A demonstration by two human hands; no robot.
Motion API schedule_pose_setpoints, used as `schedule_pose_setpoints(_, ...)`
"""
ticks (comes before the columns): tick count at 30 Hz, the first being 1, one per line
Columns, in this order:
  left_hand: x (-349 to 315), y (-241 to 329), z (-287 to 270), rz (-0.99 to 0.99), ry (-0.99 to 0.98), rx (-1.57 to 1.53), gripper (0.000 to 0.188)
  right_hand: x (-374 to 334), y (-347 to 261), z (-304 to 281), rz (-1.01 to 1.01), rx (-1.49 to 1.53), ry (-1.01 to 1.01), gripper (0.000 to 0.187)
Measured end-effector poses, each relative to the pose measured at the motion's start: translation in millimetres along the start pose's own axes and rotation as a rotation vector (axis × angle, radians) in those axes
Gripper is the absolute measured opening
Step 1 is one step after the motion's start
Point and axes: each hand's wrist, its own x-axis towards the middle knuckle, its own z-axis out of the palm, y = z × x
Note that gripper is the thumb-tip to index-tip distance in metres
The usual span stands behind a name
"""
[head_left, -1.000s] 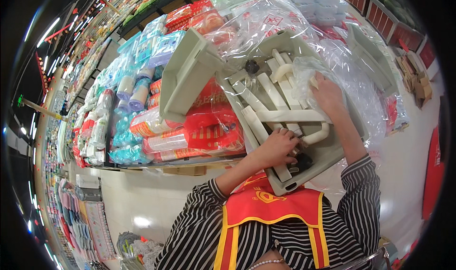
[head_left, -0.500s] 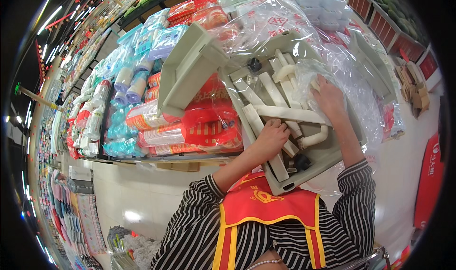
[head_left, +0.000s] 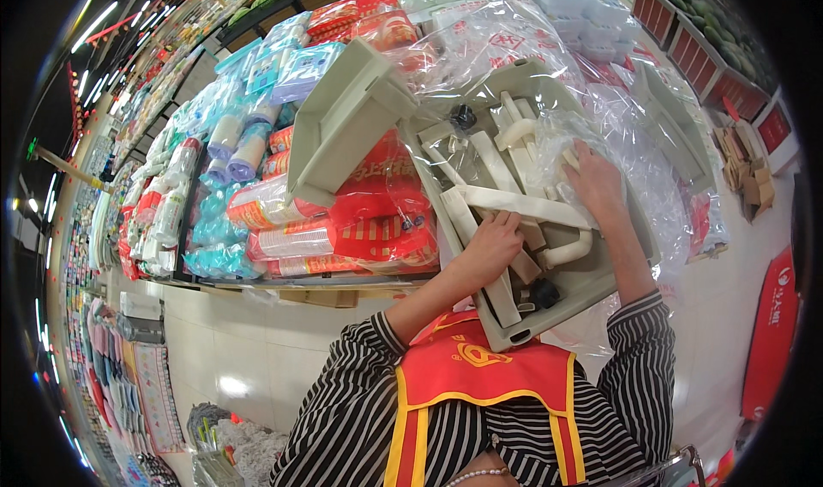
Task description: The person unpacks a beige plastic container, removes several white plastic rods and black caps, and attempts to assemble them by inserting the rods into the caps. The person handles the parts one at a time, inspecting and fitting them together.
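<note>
A grey-beige plastic bin (head_left: 566, 322) with its lid flap (head_left: 341, 118) folded out to the left holds several white plastic bars and tubes. My left hand (head_left: 493, 249) has its fingers curled over the near end of a white flat bar (head_left: 514, 199) that lies across the others. To its right is a white bent tube (head_left: 569, 249). At the bin's right side my right hand (head_left: 593, 177) closes on a crinkled clear plastic bag (head_left: 557, 137); what the bag contains is hard to make out. Black round parts (head_left: 543, 294) lie at the near and far ends.
Left of the bin are red-wrapped packs of cups (head_left: 291, 243) and blue-purple packs (head_left: 309, 71). Clear plastic sheeting (head_left: 506, 37) covers goods behind it. A second lid flap (head_left: 673, 127) stands on the right. Cardboard (head_left: 744, 174) leans beyond the aisle.
Both hands stay nearly where they were. A white bar at the bin's left has turned and shows a narrower side; the black round part near me is more exposed.
</note>
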Motion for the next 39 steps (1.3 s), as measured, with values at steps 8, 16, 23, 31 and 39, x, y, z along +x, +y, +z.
schedule_pose_setpoints(8, -2.9, 0.2, 4.5, -0.043, -0.067, 0.011, 0.009, -2.1, -4.5, -6.2, -0.014, 0.009, 0.031, 0.051)
schedule_pose_setpoints(16, -0.9, -3.2, 1.7, 0.033, -0.076, -0.110, 0.015, -3.8, -2.7, -8.0, -0.070, 0.075, 0.233, 0.040)
schedule_pose_setpoints(23, -5.3, -8.5, -24.5, 0.074, 0.046, -0.172, 0.023, -24.1, -34.2, -31.4, -0.252, 0.477, 0.225, 0.025)
schedule_pose_setpoints(31, -18.8, 4.5, -67.8, 0.108, 0.303, -0.364, 0.031, -46.3, -67.6, -22.8, -0.679, 0.438, -0.179, 0.056)
schedule_pose_setpoints(39, -29.5, 9.9, -85.8, 0.135, 0.460, -0.506, 0.033, -47.3, -73.1, -16.5, -0.857, 0.323, -0.054, 0.053)
